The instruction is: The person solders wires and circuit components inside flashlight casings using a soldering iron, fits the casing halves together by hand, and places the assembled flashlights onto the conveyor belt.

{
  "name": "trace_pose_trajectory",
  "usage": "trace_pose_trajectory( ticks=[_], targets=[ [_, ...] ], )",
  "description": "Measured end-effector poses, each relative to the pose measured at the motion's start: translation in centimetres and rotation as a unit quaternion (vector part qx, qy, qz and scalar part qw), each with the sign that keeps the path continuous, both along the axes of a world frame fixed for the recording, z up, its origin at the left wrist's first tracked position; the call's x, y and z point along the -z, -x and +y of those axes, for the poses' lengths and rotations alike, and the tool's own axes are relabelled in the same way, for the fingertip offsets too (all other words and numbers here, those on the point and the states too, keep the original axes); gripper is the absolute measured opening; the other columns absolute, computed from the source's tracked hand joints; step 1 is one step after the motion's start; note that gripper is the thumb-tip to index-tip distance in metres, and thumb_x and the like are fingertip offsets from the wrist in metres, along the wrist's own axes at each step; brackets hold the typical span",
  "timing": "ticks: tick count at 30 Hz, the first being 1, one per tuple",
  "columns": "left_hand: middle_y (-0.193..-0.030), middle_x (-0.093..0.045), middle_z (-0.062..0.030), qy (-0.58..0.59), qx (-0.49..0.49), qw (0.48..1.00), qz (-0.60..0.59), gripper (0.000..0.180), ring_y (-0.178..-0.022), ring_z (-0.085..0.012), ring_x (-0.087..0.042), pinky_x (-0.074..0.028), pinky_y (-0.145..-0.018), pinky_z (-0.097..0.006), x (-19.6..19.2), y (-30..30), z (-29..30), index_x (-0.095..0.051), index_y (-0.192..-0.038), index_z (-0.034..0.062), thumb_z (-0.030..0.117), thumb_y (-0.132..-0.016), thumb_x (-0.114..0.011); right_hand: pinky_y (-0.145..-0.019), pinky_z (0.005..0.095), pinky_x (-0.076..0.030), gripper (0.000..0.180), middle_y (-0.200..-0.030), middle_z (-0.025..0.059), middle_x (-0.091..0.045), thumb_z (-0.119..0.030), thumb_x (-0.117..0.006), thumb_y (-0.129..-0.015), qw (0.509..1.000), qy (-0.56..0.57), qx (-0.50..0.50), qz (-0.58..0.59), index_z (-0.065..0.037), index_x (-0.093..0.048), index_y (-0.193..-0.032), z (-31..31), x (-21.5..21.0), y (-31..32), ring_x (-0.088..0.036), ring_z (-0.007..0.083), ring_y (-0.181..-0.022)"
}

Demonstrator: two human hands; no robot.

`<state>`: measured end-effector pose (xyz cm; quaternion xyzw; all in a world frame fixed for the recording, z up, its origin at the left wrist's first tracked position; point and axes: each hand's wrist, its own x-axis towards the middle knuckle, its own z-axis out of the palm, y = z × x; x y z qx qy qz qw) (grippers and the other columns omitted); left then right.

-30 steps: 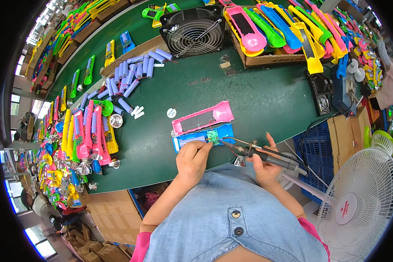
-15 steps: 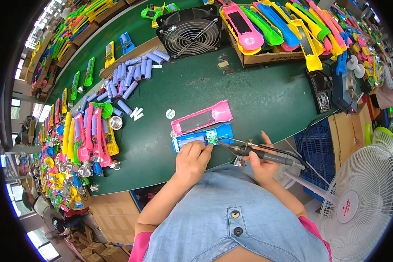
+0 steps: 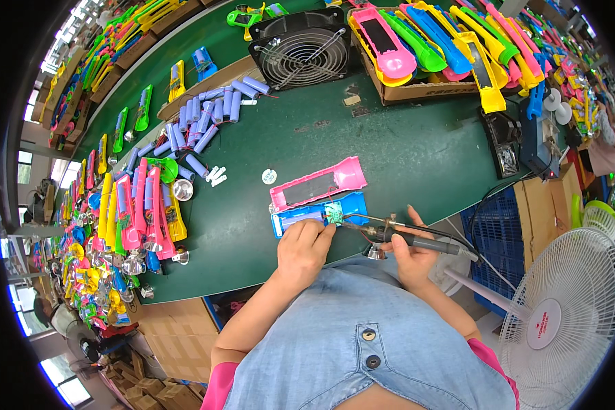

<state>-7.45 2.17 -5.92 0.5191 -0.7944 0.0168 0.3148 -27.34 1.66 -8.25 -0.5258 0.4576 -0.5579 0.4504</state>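
A blue flashlight shell lies open at the table's near edge, with a purple battery and a small green circuit board in it. Against its far side rests a pink shell half with a dark panel. My left hand is closed at the blue shell's near edge, fingertips pinched beside the board; whatever is between them is hidden. In my right hand is a soldering iron with a thin metal tube, its tip end close to the board. A silver reflector cup hangs below the iron.
Loose purple batteries and assembled coloured lights fill the left side. A black metal fan stands at the back, beside a carton of coloured shells. The soldering station is far right; a white fan stands near right.
The view has shifted very slightly. Both hands, the soldering iron and the shells keep nearly the same places relative to one another.
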Motion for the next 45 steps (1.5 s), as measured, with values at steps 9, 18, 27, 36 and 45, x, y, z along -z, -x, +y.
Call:
trace_pose_trajectory(
  ticks=[9,18,27,36,45],
  targets=[
    [-0.078,-0.052,-0.0067,-0.019,-0.004,1.000,-0.022,0.026,-0.073,-0.0211,-0.053,-0.042,-0.063,-0.032,-0.1,0.4,0.3,-0.062,-0.086,0.0010,0.006,-0.061,-0.060,-0.108,0.0477,-0.019,0.019,-0.058,0.0085,-0.061,-0.012,-0.058,-0.082,0.999,0.010,0.048,-0.013,0.003,-0.053,-0.093,-0.6,-0.9,0.6,-0.063,0.0135,-0.066],
    [-0.085,-0.055,-0.0130,-0.053,-0.186,0.981,0.002,0.026,-0.079,-0.0313,-0.052,-0.044,-0.071,-0.039,-1.3,-4.3,-5.3,-0.063,-0.093,0.0079,0.001,-0.068,-0.059,-0.106,0.0487,-0.018,0.018,-0.064,0.0045,-0.064,-0.008,-0.051,-0.085,0.980,0.144,0.077,0.112,0.001,-0.049,-0.100,-2.6,-0.1,3.1,-0.062,0.0129,-0.067],
    [-0.102,-0.052,-0.0150,-0.065,-0.159,0.980,0.100,0.026,-0.084,-0.0304,-0.058,-0.049,-0.068,-0.037,0.6,-5.4,-0.1,-0.057,-0.092,0.0052,0.005,-0.067,-0.064,-0.106,0.0464,-0.021,0.020,-0.068,0.0048,-0.062,-0.002,-0.049,-0.086,0.959,0.169,0.135,0.182,0.000,-0.048,-0.105,-4.6,1.2,5.0,-0.058,0.0104,-0.064],
    [-0.108,-0.051,-0.0178,-0.118,0.033,0.979,0.163,0.042,-0.101,-0.0361,-0.048,-0.035,-0.089,-0.049,-0.8,-8.1,-0.7,-0.039,-0.087,0.0063,0.012,-0.065,-0.074,-0.106,0.0406,-0.022,0.022,-0.073,0.0081,-0.063,-0.002,-0.047,-0.087,0.941,0.169,0.139,0.260,0.003,-0.046,-0.109,-6.9,2.9,4.7,-0.056,0.0101,-0.061],
    [-0.072,-0.054,-0.0160,0.049,-0.255,0.965,-0.026,0.034,-0.070,-0.0364,-0.054,-0.040,-0.062,-0.046,-9.2,-29.0,-22.4,-0.041,-0.088,0.0044,0.014,-0.070,-0.068,-0.104,0.0410,-0.028,0.022,-0.074,0.0109,-0.063,0.001,-0.048,-0.086,0.916,0.158,0.153,0.337,0.003,-0.047,-0.108,-6.1,2.5,4.3,-0.061,0.0162,-0.080]
  ],
)
